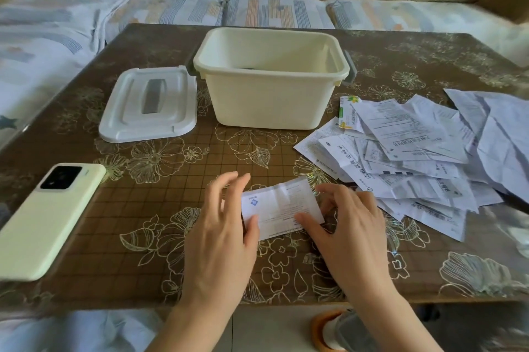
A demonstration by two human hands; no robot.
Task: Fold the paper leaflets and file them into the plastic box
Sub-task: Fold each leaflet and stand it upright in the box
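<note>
Pressing the leaflet (279, 205) flat on the counter (171, 194) between both hands. At the left hand (220, 225), grip released: thumb down on the near-left corner, fingers spread and lifted. At the right hand (349, 228), grip pinching the leaflet's right end, thumb on top, fingers curled at the edge. Long axis left to right, equally near either hand. Straight ahead, well apart: plastic box (257, 99), open, lid (148, 105) just left of it. Rightward, the unfolded pile (415, 151). Likely mid-fold; filing calls for a lift forward.
</note>
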